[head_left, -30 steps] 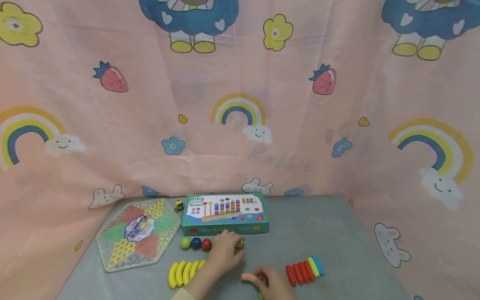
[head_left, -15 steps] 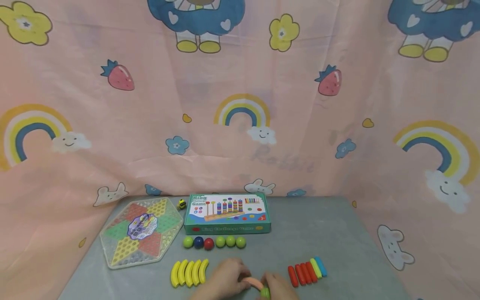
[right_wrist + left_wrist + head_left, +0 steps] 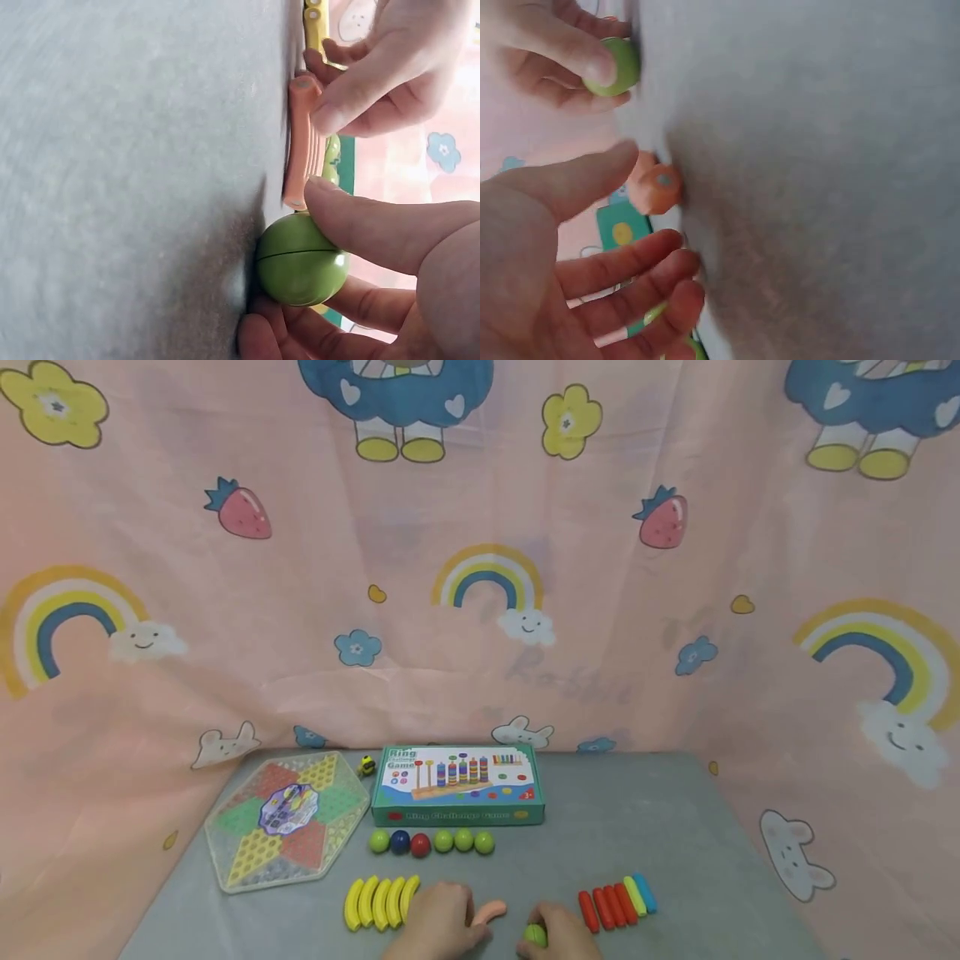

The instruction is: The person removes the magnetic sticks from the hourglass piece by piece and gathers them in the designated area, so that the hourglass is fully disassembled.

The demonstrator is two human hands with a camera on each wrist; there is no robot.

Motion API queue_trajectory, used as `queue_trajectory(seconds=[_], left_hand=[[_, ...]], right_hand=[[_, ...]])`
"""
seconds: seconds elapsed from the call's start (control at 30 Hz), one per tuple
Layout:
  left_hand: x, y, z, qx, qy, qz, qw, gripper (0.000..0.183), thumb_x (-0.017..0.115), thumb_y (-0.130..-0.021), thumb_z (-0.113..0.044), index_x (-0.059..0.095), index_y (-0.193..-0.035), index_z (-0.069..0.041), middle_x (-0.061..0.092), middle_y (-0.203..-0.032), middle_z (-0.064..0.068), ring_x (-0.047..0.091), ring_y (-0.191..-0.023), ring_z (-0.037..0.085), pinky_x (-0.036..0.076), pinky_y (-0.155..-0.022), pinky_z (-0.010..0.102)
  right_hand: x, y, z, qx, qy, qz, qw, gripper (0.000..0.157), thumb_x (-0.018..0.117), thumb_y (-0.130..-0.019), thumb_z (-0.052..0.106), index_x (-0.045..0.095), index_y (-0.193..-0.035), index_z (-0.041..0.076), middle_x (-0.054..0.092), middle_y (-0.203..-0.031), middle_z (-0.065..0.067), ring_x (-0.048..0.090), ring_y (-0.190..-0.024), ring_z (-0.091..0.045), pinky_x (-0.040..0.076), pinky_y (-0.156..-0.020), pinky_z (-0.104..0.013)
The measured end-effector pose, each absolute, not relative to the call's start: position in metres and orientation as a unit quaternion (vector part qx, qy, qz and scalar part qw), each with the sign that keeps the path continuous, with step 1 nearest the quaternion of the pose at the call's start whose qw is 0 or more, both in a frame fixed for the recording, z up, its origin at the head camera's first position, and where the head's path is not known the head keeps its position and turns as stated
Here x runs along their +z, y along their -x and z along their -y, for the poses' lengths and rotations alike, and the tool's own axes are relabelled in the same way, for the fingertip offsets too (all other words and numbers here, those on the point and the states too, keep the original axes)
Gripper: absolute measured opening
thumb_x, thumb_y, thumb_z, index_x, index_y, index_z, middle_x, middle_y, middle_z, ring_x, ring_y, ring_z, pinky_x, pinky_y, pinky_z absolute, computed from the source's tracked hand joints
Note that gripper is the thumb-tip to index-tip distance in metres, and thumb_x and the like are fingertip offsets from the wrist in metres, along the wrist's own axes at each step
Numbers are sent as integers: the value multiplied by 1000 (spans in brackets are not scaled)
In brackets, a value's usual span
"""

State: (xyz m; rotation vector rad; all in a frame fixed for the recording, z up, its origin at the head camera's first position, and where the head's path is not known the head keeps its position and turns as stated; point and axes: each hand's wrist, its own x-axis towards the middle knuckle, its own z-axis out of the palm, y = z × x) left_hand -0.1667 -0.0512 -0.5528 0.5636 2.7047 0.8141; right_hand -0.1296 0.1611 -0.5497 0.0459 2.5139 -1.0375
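A ridged, curved orange toy piece [image 3: 491, 911] lies on the grey table between my hands. My left hand [image 3: 441, 920] is beside its left end, thumb and fingers spread apart; in the left wrist view the orange piece [image 3: 657, 184] shows beyond the gap between them. My right hand [image 3: 561, 932] holds a green toy ball [image 3: 535, 934] between thumb and fingers, low over the table. The right wrist view shows a dark seam round this green ball [image 3: 301, 259], close to the near end of the orange piece [image 3: 303, 142].
Several yellow toy bananas [image 3: 381, 903] lie in a row left of my left hand. Red, yellow-green and blue sticks [image 3: 617, 903] lie at right. Behind are a row of balls [image 3: 443, 841], a green game box [image 3: 457, 817], a hexagonal board [image 3: 242, 885] and a small bee figure [image 3: 367, 766].
My left hand has come back from the ball row to the orange piece. The right hand, which held the orange piece a second ago, now holds the green ball. The orange piece lies farther left.
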Motion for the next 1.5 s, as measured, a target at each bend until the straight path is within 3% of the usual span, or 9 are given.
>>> queue_trajectory(seconds=[0.07,0.2,0.27,0.57,0.83,1.03,1.17,1.33,1.5], left_hand=[[-549,169,51,253,-229,-927,158,26,84,-77,-41,71,-89,-21,61,-78,-11,54,-66,6,47,-60,28],[-549,171,52,267,-297,-891,217,59,84,-80,-25,63,-135,-28,56,-99,-13,51,-75,3,48,-69,24],[-551,169,52,281,-306,-879,234,64,84,-81,-18,60,-139,-28,52,-95,-12,48,-71,3,46,-65,21],[-553,170,53,349,-256,-862,265,53,82,-78,-9,69,-127,-22,52,-92,-9,49,-75,6,45,-70,24],[-557,171,54,369,-237,-870,226,58,87,-76,-20,62,-128,-19,62,-117,-11,58,-106,6,52,-96,35],[-557,172,59,351,-246,-886,178,49,86,-77,-23,65,-122,-18,63,-105,-10,58,-99,8,53,-85,34],[-558,172,57,315,-251,-892,205,40,84,-78,-22,69,-115,-22,63,-103,-13,58,-97,6,53,-85,32],[-560,169,52,376,-240,-854,268,22,82,-83,-15,72,-101,-22,63,-86,-12,57,-77,4,51,-69,26],[-562,167,52,432,-273,-811,285,36,80,-87,-21,69,-121,-23,69,-98,-14,62,-84,-1,53,-74,23]], right_hand=[[-550,129,-161,-374,-22,-904,207,20,78,-85,20,63,-88,7,57,-77,-3,51,-68,-18,44,-61,-33],[-552,129,-164,-386,-10,-900,203,21,79,-85,21,64,-87,7,58,-77,-2,51,-68,-18,44,-60,-33],[-552,129,-165,-393,4,-897,202,21,79,-86,21,65,-88,7,59,-78,-2,51,-68,-18,44,-61,-33],[-551,133,-170,-401,21,-889,218,19,78,-87,22,67,-90,7,62,-81,-1,52,-70,-17,45,-62,-34],[-555,134,-168,-402,13,-889,219,23,80,-86,25,68,-90,6,61,-79,-1,52,-71,-17,45,-61,-32],[-556,138,-168,-392,0,-892,225,25,80,-86,28,69,-92,7,61,-81,0,53,-73,-16,45,-63,-32],[-555,137,-168,-390,7,-895,219,25,81,-86,28,69,-91,7,61,-79,0,52,-71,-16,43,-62,-31],[-555,136,-168,-403,6,-889,220,23,80,-86,27,69,-89,7,60,-76,0,52,-68,-16,43,-59,-31],[-555,135,-168,-411,15,-885,219,21,79,-86,24,69,-90,6,61,-75,0,53,-68,-16,44,-59,-30]])
